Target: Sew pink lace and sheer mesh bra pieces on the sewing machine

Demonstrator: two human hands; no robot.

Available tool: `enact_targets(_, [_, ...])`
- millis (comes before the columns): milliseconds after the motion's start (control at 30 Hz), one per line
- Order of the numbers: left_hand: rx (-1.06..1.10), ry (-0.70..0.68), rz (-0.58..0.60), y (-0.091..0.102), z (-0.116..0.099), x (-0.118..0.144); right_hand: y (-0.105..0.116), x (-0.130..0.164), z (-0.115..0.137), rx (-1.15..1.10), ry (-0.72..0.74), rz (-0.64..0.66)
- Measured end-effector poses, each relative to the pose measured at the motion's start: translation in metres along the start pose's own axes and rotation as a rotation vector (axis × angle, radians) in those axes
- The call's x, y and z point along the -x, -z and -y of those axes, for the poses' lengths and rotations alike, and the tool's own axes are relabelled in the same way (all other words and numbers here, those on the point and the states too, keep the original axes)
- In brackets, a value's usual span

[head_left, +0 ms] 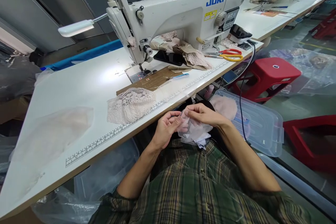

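Over my lap, just off the table's front edge, both hands pinch a piece of thin pale fabric (195, 130). My left hand (169, 127) grips its left side between thumb and fingers. Close beside it, my right hand (201, 113) is closed on the upper edge of the same fabric. White scraps hang from the lower part of the bunch. On the table to the left of my hands lies a folded piece of cream lace (132, 105). The sewing machine (178, 10) stands behind, with its needle area lit.
A sheer pale fabric piece (52, 136) lies on the table's left. Near the machine are a blue pen-like tool (180, 76), a black phone (169, 58) and scissors (231, 55). A clear plastic bin (265, 126) and a red stool (265, 75) stand to the right.
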State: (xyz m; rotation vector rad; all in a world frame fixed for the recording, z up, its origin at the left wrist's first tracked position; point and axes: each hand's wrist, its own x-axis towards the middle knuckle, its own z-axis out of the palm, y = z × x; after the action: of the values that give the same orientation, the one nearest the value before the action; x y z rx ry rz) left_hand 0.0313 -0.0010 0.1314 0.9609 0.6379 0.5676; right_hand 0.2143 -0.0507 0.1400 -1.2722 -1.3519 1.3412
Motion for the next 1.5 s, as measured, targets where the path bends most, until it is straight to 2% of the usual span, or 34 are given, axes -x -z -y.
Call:
enact_targets(100, [-0.006,0.020,0.018,0.001,-0.002,0.005,0.001,0.000,0.004,0.106,0.051,-0.004])
enact_targets(167, [-0.008,0.033,0.026,0.003,-0.004,0.011,0.004,-0.001,0.010,0.161,0.113,-0.122])
enact_targets(300, [-0.001,-0.006,-0.002,0.006,-0.004,0.025,0.014,-0.011,0.033,0.281,0.170,-0.546])
enact_targets(400, [-0.002,-0.070,-0.011,0.006,-0.004,0.033,0.015,-0.028,0.047,0.600,0.019,-0.905])
enact_targets(467, [-0.051,-0.127,0.005,0.005,-0.005,0.037,0.012,-0.039,0.048,0.806,-0.113,-0.998])
enact_targets(533, [-0.115,-0.183,0.018,0.004,-0.006,0.038,0.010,-0.046,0.042,0.878,-0.134,-0.962])
enact_targets(600, [-0.149,-0.209,0.015,0.003,-0.006,0.036,0.009,-0.044,0.035,0.736,-0.040,-0.881])
enact_targets(633, [-0.149,-0.201,0.007,0.003,-0.005,0.033,0.010,-0.040,0.032,0.571,0.028,-0.834])
enact_targets(733, [-0.126,-0.130,-0.007,0.004,0.004,0.018,0.012,-0.019,0.028,-0.121,0.192,-0.649])
enact_targets(800, [-0.102,-0.100,-0.006,0.005,0.011,0.006,0.013,-0.003,0.028,-0.485,0.209,-0.550])
enact_targets(867, [-0.055,-0.105,0.016,0.004,0.016,-0.006,0.013,0.010,0.027,-0.679,0.174,-0.507])
enact_targets(1000, [0.046,-0.124,0.155,0.002,0.017,-0.019,0.010,0.022,0.013,-0.808,0.107,-0.512])
enact_targets(1067, [0.038,-0.129,0.236,0.000,0.014,-0.020,0.007,0.023,0.003,-0.820,0.094,-0.514])
enact_targets(1133, [-0.001,-0.135,0.266,-0.002,0.012,-0.019,0.004,0.024,-0.004,-0.831,0.100,-0.513])
enact_targets(1367, [-0.062,-0.128,0.027,-0.006,0.017,-0.022,0.001,0.032,-0.015,-0.892,0.131,-0.505])
enact_targets(1500, [-0.033,-0.106,0.015,-0.009,0.017,-0.023,0.001,0.032,-0.021,-0.880,0.117,-0.533])
